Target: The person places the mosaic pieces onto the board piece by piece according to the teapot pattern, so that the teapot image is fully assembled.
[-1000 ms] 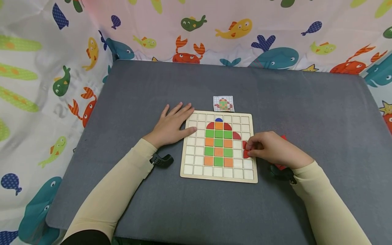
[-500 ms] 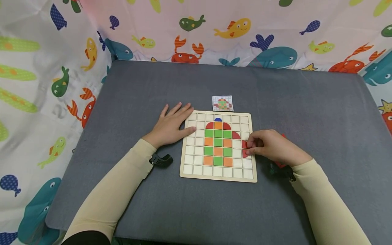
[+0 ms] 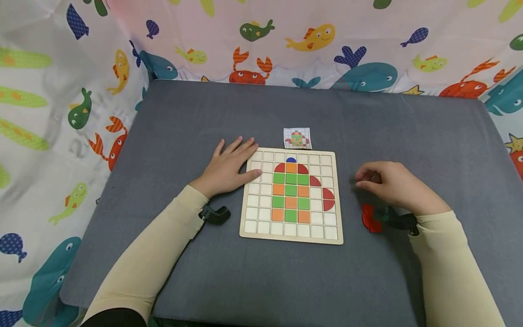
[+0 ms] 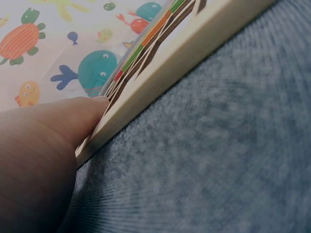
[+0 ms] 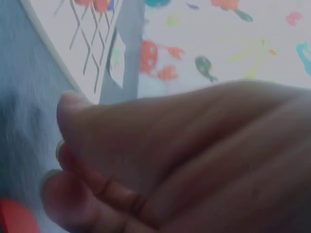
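Observation:
A wooden grid board (image 3: 254, 230) lies on the grey table, with green and orange square tiles down its middle columns. Red quarter-round tiles (image 3: 328, 199) sit in its right columns, and a blue half-round tile (image 3: 291, 160) is at the top. My left hand (image 3: 227, 169) is spread flat at the board's upper left, thumb over its edge; the left wrist view shows the thumb (image 4: 82, 114) against the frame. To the board's right, my right hand (image 3: 388, 181) hovers with loosely bent fingers and holds nothing. Loose red pieces (image 3: 370, 219) lie below it, partly hidden by the wrist.
A small printed pattern card (image 3: 297, 138) lies just beyond the board's far edge. The grey table (image 3: 204, 281) reaches back to a white curtain (image 3: 212, 36) printed with sea animals. A black wrist strap (image 3: 216, 214) sits at the left sleeve.
My right hand has let go of the red tile at the board's right side and moved right, off the board. Both stacked red tiles now show fully. The left hand has stayed put.

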`<state>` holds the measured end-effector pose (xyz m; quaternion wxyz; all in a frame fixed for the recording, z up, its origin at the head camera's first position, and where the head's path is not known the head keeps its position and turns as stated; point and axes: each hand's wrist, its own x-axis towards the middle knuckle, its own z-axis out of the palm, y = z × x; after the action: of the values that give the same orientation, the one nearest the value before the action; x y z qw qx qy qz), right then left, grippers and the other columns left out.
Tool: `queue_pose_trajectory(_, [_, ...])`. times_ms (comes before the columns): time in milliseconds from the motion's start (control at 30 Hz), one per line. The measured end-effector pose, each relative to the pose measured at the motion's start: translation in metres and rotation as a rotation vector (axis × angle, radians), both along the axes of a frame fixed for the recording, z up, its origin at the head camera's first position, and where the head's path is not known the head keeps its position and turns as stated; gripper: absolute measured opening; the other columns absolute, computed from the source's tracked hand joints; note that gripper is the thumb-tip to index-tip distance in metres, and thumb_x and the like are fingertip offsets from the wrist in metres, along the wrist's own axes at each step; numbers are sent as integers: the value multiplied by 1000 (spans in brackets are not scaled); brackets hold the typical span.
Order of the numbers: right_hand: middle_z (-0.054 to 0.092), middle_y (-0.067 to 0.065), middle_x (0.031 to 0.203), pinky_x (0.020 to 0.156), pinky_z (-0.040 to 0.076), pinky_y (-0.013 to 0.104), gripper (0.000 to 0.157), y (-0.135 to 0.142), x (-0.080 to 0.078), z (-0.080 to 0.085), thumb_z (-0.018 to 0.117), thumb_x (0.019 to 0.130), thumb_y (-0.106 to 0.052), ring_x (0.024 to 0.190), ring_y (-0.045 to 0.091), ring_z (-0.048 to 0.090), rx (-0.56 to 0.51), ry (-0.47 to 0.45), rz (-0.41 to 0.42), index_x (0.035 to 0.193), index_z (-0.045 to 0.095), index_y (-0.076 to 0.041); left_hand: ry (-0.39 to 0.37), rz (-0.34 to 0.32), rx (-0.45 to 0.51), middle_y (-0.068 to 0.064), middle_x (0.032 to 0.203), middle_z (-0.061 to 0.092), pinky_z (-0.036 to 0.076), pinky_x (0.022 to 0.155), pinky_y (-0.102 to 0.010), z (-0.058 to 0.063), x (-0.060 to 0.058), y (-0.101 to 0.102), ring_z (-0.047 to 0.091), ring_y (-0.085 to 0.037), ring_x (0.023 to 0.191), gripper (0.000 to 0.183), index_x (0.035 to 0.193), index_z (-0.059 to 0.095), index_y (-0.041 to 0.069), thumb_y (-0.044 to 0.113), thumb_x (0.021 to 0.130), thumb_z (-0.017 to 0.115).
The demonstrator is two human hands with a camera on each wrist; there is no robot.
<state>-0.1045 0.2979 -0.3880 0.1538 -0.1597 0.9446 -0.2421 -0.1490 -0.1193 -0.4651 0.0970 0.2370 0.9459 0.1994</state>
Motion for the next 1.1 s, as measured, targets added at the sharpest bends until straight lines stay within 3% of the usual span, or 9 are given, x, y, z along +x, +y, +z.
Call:
queue_pose_trajectory(200, [73, 8, 97, 68, 51, 32, 24, 23, -6, 1, 79, 96, -16, 76, 17, 64, 54, -72, -60, 114, 73, -2, 7, 7, -4, 7, 175, 18, -10, 128, -57, -1, 0, 0, 6, -19, 164, 84, 169, 27, 26, 73, 101, 46])
queue_pose_trajectory(367, [71, 15, 102, 71, 52, 37, 32, 36, -10, -2, 85, 91, -19, 79, 19, 66, 82, -105, -65, 114, 71, -2, 4, 5, -5, 7, 175, 18, -10, 128, -57, -1, 0, 1, 6, -19, 164, 84, 169, 27, 26, 72, 102, 47])
queue_pose_trajectory(600, [70, 0, 86, 68, 47, 30, 28, 35, -13, -9, 85, 89, -18, 77, 16, 61, 87, -135, -59, 108, 71, -3, 0, 9, 0, 7, 175, 19, -10, 128, -57, -1, 0, 0, 6, -19, 164, 83, 169, 27, 26, 71, 102, 48])
queue_pose_trajectory(833, [69, 0, 82, 65, 47, 31, 29, 25, -11, -11, 86, 89, -23, 73, 16, 58, 79, -150, -69, 100, 70, -2, -6, 12, -2, 7, 175, 18, -11, 128, -57, 0, 0, 1, 5, -19, 164, 83, 169, 26, 26, 71, 102, 47])
queue_pose_trajectory(1100, [67, -4, 78, 68, 47, 33, 23, 8, -7, -13, 86, 90, -24, 74, 16, 57, 79, -109, -37, 88, 70, -8, -7, 8, -9, 8, 175, 18, -11, 128, -56, 0, 0, 1, 4, -19, 164, 83, 169, 26, 27, 72, 102, 47])
